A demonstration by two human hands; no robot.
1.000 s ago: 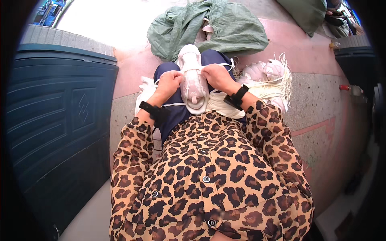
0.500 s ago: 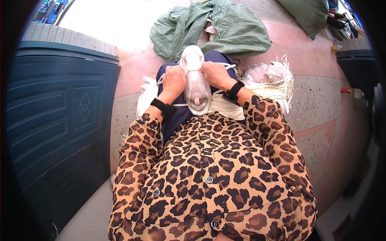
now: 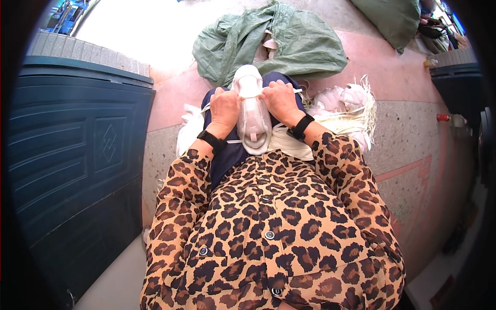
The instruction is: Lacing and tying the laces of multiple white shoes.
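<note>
Evenly close, the left hand [image 3: 225,109] and right hand [image 3: 281,101] pinch a lace [image 3: 251,96] across the shoe [image 3: 253,118], whose long axis runs forward between them.

Matt mesh-textile shoe [image 3: 252,122], crinkled woven-plastic sack [image 3: 307,49] (w/ slight sheen), smooth painted-look panel [image 3: 62,139], speckled stone-type flr [image 3: 398,124]

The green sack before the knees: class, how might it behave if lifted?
The green sack would likely sag, its sides being creased and slumped. Pale items showing at its opening might spill if it tipped.
</note>
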